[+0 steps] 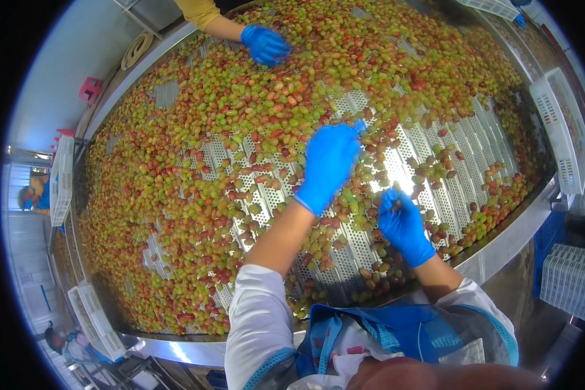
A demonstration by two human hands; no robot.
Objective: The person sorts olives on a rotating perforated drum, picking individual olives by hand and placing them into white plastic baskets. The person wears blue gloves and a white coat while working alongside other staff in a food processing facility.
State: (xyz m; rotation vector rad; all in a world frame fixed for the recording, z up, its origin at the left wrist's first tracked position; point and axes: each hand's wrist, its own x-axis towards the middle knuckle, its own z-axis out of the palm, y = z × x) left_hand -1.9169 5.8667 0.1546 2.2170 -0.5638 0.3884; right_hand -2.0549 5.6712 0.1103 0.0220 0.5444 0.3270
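Note:
Green and red grape-like fruits (190,195) lie loose over a perforated metal conveyor bed (460,141). My left hand (332,158), in a blue glove, reaches over the middle of the bed among the fruits; its fingertips are blurred, and whether it holds anything cannot be seen. My right hand (403,222), gloved in blue too, is nearer my body with its fingertips pinched together on a small dark piece, perhaps a fruit. More fruits lie around both hands.
A co-worker's blue-gloved hand (267,46) is over the far side of the bed. A metal rim (512,239) borders the bed. White plastic crates stand at the right (558,129) and left (61,183). Stacked white crates (568,280) are at the lower right. Other people are at far left.

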